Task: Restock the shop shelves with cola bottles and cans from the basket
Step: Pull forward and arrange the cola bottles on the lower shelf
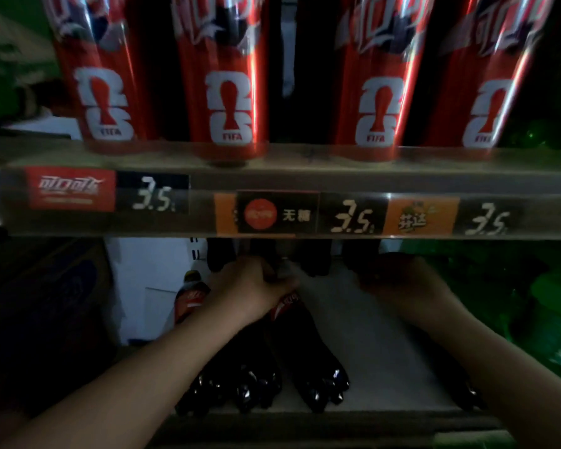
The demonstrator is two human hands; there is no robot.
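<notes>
Dim shop shelving: far up, four red cola cans marked FIFA [227,92] stand above a price strip [272,205] reading 3.5, 无糖, 3.5, 3.5. On the lower shelf [370,335], the left grip [250,286] curls round the neck of a lying dark cola bottle [305,345]. The right grip [402,283] is too dark to tell.

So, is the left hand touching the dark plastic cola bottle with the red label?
Touching. The head view shows the left hand curled round the neck of the dark red-labelled plastic cola bottle.
</notes>
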